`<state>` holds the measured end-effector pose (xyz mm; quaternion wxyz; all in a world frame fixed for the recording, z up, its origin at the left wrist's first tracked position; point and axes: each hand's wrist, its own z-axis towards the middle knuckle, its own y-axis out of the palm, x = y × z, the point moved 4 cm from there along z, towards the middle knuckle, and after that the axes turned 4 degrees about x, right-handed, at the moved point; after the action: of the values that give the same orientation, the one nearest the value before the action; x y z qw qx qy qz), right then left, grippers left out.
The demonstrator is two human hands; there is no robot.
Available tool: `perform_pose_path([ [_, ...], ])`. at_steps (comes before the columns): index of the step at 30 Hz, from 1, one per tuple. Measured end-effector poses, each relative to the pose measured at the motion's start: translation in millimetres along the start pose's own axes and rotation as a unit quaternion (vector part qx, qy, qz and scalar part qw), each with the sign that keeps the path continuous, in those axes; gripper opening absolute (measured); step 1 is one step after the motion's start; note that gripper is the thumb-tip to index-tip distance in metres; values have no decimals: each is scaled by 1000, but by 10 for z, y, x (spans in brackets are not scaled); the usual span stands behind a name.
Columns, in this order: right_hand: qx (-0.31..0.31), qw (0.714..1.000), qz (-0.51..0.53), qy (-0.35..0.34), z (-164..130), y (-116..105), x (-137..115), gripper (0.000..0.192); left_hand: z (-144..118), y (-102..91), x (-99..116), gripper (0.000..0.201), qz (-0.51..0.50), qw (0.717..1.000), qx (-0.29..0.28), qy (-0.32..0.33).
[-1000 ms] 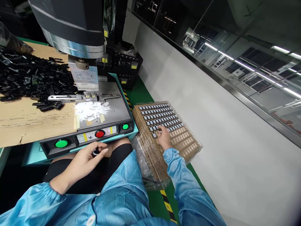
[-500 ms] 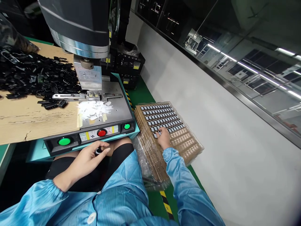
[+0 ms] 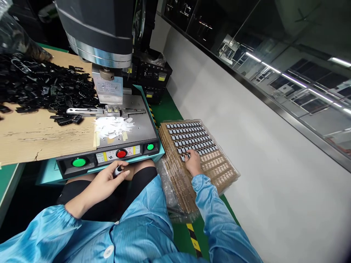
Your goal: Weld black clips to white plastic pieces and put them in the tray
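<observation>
My left hand [image 3: 111, 177] is above my lap, just in front of the press's front panel. Its fingers are curled around a small black-and-white plastic part [image 3: 118, 170], partly covered by them. Over the blister tray [image 3: 230, 175] on my right, my right hand [image 3: 193, 163] pinches a small part [image 3: 188, 155] at the near left end of a filled row; the fingertips hide most of it. Rows of similar black-and-white parts [image 3: 189, 134] sit in the tray's far pockets, while its near pockets show bare plastic.
A press [image 3: 95, 33] stands ahead, with a metal fixture [image 3: 112, 109], white pieces [image 3: 112, 128], green buttons [image 3: 79, 162] and a red button [image 3: 121, 153]. Black parts [image 3: 46, 84] are heaped on cardboard [image 3: 49, 140]. A wall [image 3: 246, 128] borders the stacked trays.
The view has shifted slightly. My left hand has turned a little, so more of the part in it shows. My right hand remains at the same end of the tray row.
</observation>
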<state>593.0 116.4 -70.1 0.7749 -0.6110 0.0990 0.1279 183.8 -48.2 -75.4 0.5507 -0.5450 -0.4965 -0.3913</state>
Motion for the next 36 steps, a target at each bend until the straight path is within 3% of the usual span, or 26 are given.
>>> perform_pose_path([
  [5, 22, 999, 9, -30, -13, -106, -142, 24, 32, 10, 52, 56, -61, 997, -3, -39],
  [8, 29, 995, 63, -66, 30, -185, -450, 23, 68, 19, 48, 56, -89, 995, -4, -53],
  [12, -31, 967, 192, -162, -125, -232, -1315, 30, 119, 36, 68, 53, -155, 986, 14, -55],
  [16, -103, 905, 283, -301, -599, -134, -2376, 50, 129, 108, 93, 50, -264, 962, 33, -67],
  [20, -138, 864, 308, -374, -913, 132, -3007, 65, 154, 56, 65, 39, -235, 965, 114, -29],
  [24, -132, 851, 326, -389, -892, 320, -3174, 58, 232, -49, 45, 30, -205, 964, 169, 12],
  [27, -117, 859, 327, -376, -680, 356, -3147, 48, 289, -28, 55, 42, -250, 959, 134, 20],
  [30, -46, 892, 303, -333, -215, 369, -3036, 46, 330, -62, 104, 57, -274, 954, 116, 29],
  [33, 22, 932, 246, -267, 419, 465, -2906, 45, 420, -335, 192, 57, -181, 967, 173, 36],
  [36, 29, 961, 189, -201, 971, 657, -2853, 45, 596, -862, 351, 48, -39, 956, 280, 84],
])
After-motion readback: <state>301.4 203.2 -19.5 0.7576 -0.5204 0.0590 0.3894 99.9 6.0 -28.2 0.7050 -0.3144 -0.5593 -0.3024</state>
